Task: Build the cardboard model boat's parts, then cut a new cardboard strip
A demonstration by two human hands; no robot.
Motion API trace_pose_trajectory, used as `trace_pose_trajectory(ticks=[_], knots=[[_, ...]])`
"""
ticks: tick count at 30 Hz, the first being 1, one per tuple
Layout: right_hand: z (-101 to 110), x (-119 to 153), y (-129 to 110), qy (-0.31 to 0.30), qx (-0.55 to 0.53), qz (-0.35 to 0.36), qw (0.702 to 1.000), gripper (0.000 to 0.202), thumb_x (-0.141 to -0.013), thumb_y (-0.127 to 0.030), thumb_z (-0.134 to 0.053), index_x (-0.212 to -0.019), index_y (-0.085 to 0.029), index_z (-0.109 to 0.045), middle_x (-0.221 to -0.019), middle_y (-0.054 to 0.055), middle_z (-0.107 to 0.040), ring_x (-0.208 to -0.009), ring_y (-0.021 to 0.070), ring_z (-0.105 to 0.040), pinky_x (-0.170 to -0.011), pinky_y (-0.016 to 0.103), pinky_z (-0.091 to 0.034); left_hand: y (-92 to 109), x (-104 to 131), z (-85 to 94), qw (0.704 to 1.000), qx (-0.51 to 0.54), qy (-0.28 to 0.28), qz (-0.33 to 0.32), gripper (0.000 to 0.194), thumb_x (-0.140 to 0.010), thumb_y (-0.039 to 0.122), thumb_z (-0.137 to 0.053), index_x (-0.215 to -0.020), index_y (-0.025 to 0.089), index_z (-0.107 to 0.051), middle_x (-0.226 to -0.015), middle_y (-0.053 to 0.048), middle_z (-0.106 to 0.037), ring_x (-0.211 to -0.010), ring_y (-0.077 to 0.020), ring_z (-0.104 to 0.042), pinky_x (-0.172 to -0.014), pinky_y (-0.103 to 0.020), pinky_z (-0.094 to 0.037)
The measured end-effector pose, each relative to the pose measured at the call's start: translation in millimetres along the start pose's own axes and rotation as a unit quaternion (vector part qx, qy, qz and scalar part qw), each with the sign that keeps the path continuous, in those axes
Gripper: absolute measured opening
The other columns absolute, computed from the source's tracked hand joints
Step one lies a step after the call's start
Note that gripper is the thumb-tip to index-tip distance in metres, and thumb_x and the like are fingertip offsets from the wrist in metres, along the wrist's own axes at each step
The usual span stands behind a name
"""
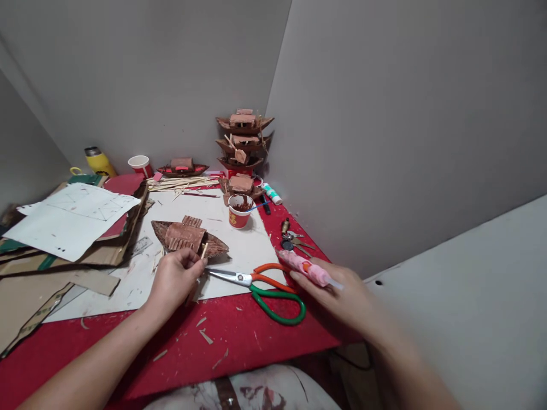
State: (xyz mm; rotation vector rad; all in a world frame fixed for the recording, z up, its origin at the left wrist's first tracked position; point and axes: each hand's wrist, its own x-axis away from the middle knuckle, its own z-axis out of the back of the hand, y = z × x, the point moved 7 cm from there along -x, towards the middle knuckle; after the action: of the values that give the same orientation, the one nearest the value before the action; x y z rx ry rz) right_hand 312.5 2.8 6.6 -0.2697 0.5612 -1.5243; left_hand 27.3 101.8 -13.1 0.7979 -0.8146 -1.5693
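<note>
My left hand (177,276) is closed in a pinch on a short, thin wooden stick (205,249), at the near side of a brown model boat (186,234). The boat has a ridged, arched cabin roof and lies on the white board (252,245). To the right, my right hand (333,285) is wrapped round a pink hot glue gun (305,265), with a clear glue stick poking from its rear end. Scissors (240,278) with one orange and one green handle lie between my hands, their blade tips close to my left fingers.
Cardboard sheets and a drawn paper (72,216) are piled at the left. Behind the boat stands a paint-smeared cup (240,212). Wooden sticks (183,183), stacked model boats (244,139) and a yellow bottle (100,162) line the back. Keys (294,239) lie near the right wall.
</note>
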Motion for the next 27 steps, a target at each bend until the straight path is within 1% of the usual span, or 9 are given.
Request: trace_pose_trajectory(ticks=[4,8,11,13,17,20,23,25,27], knots=[[0.5,-0.5,14.5,-0.015,0.13,-0.063,0.989,0.035,-0.088,-0.054,-0.048,-0.083,-0.023,-0.064,-0.076,0.009,-0.071,-0.067,0.0265,-0.067,-0.054,0.031,-0.045,0.8,-0.7,0.6,1.0,0.002,0.007,0.005,0.026,-0.073,0.039,-0.062,-0.057,0.02,-0.057,-0.042,0.004,-0.052,-0.04,-0.012,-0.045,-0.042,-0.022,-0.029],[-5.8,-3.0,21.4,-0.047,0.157,-0.069,0.984,0.035,-0.087,-0.055,-0.046,-0.079,-0.022,-0.056,-0.079,0.01,-0.069,-0.065,0.0258,-0.064,-0.054,0.031,-0.042,3.5,0.0,2.1,1.0,-0.02,0.011,-0.002,0.026,-0.074,0.038,-0.061,-0.058,0.019,-0.056,-0.041,0.004,-0.053,-0.04,-0.0118,-0.045,-0.043,-0.022,-0.03],[-10.9,-1.3,29.2,-0.07,0.134,-0.058,0.987,0.032,-0.087,-0.051,-0.049,-0.087,-0.021,-0.058,-0.087,0.011,-0.069,-0.075,0.0263,-0.065,-0.062,0.033,-0.046,3.6,1.0,2.1,1.0,-0.03,0.008,0.003,0.026,-0.076,0.039,-0.059,-0.059,0.02,-0.055,-0.037,0.005,-0.05,-0.036,-0.0117,-0.044,-0.041,-0.022,-0.029],[-11.8,4.0,35.0,-0.095,0.112,-0.044,0.988,0.032,-0.086,-0.047,-0.052,-0.1,-0.019,-0.06,-0.096,0.011,-0.068,-0.082,0.0256,-0.066,-0.068,0.033,-0.048,4.5,1.6,1.8,1.0,-0.029,0.005,0.001,0.026,-0.076,0.039,-0.059,-0.059,0.02,-0.055,-0.036,0.006,-0.049,-0.035,-0.0117,-0.043,-0.041,-0.022,-0.029],[5.7,18.7,34.9,-0.107,0.109,-0.012,0.988,0.044,-0.086,-0.047,-0.054,-0.12,-0.02,-0.057,-0.113,0.012,-0.065,-0.092,0.0258,-0.066,-0.077,0.036,-0.052,5.5,2.4,1.6,1.0,-0.024,0.004,-0.004,0.025,-0.077,0.038,-0.059,-0.059,0.02,-0.055,-0.035,0.006,-0.047,-0.034,-0.0118,-0.042,-0.041,-0.023,-0.029],[32.3,16.9,5.7,-0.042,0.084,0.028,0.995,0.042,-0.09,-0.047,-0.05,-0.123,-0.023,-0.057,-0.114,0.012,-0.065,-0.094,0.0255,-0.065,-0.078,0.037,-0.052,4.3,1.7,1.1,1.0,-0.03,0.004,-0.005,0.025,-0.077,0.037,-0.059,-0.058,0.02,-0.055,-0.036,0.006,-0.048,-0.036,-0.0119,-0.043,-0.043,-0.023,-0.03],[46.7,-4.8,-48.1,0.018,0.021,0.105,0.994,0.032,-0.094,-0.04,-0.044,-0.113,-0.022,-0.062,-0.106,0.012,-0.068,-0.089,0.0245,-0.066,-0.078,0.037,-0.052,2.2,0.1,0.5,1.0,-0.029,0.005,-0.008,0.026,-0.076,0.038,-0.059,-0.058,0.02,-0.056,-0.039,0.005,-0.051,-0.038,-0.0121,-0.044,-0.043,-0.023,-0.029],[39.3,-28.2,-86.4,0.012,-0.02,0.175,0.984,0.027,-0.094,-0.034,-0.045,-0.109,-0.022,-0.065,-0.101,0.01,-0.069,-0.088,0.0231,-0.066,-0.079,0.036,-0.051,1.3,-0.7,0.7,0.999,-0.032,0.011,-0.013,0.026,-0.076,0.038,-0.059,-0.058,0.019,-0.057,-0.041,0.004,-0.052,-0.041,-0.0123,-0.045,-0.044,-0.022,-0.029],[21.0,-52.8,-118.6,-0.015,-0.039,0.255,0.966,0.024,-0.094,-0.029,-0.049,-0.109,-0.021,-0.066,-0.106,0.011,-0.069,-0.098,0.0235,-0.064,-0.086,0.037,-0.05,1.3,-1.1,1.3,0.999,-0.035,0.016,-0.023,0.027,-0.076,0.039,-0.059,-0.058,0.019,-0.057,-0.044,0.003,-0.053,-0.044,-0.0127,-0.046,-0.045,-0.022,-0.03]])
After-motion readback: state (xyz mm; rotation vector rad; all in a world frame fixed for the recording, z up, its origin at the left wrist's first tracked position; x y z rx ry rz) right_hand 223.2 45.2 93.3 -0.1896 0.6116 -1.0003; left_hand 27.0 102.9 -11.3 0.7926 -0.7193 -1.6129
